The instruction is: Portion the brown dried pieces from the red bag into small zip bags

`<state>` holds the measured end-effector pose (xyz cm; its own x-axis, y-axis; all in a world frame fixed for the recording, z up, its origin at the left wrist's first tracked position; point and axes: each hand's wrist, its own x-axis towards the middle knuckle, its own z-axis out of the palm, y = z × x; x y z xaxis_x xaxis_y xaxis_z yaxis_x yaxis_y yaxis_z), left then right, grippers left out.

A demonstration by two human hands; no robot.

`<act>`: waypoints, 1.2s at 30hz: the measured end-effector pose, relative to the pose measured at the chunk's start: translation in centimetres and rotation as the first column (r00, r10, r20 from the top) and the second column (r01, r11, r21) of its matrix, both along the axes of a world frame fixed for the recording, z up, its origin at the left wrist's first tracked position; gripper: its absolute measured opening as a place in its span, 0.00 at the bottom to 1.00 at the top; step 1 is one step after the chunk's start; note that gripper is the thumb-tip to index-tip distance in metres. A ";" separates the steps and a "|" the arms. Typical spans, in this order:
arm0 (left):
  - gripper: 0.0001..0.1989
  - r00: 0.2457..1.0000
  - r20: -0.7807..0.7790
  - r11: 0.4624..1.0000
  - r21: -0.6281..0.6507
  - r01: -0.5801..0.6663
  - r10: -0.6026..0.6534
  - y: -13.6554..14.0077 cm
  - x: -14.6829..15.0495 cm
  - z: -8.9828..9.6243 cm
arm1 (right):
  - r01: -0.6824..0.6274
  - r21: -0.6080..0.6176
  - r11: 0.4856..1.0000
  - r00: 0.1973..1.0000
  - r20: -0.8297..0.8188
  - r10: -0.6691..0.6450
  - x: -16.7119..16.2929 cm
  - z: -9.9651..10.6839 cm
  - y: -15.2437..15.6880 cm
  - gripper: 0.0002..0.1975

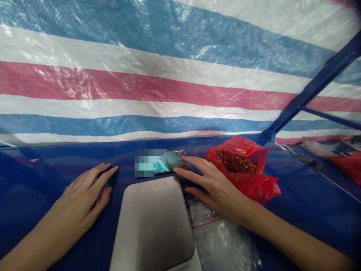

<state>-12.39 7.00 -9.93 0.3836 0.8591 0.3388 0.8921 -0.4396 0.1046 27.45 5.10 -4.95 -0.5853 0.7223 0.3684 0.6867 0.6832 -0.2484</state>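
My left hand [87, 194] lies on the blue tabletop with its fingers stretched out. Something clear with a bit of red shows beneath it, mostly covered by the palm. A phone [169, 162] with a lit screen lies flat beyond the scale, its left part pixelated. At its right end are the fingertips of my right hand [211, 184], spread apart and holding nothing. Between my hands sits a kitchen scale [155, 222] with a bare metal plate. Right of it, partly under my right forearm, lie clear zip bags [222, 241] with a red seal line.
An open red plastic bag [270, 184] full of small reddish-brown dried pieces [237, 161] stands just beyond my right wrist. A striped plastic sheet [141, 82] hangs behind the table [17, 173]. A blue metal frame bar [310, 90] slants up at right, with more bags past it.
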 end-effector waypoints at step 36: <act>0.28 0.998 -0.050 0.995 0.089 0.047 -0.042 0.0 0.1 0.2 | 0.540 0.136 0.830 0.807 0.195 -0.557 6.9 1.6 2.4 0.14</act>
<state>-12.28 6.97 -9.75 0.4385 0.8074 0.3947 0.8744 -0.4848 0.0202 34.38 7.46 -3.38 -0.1697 0.9242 0.3423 0.9825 0.1858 -0.0144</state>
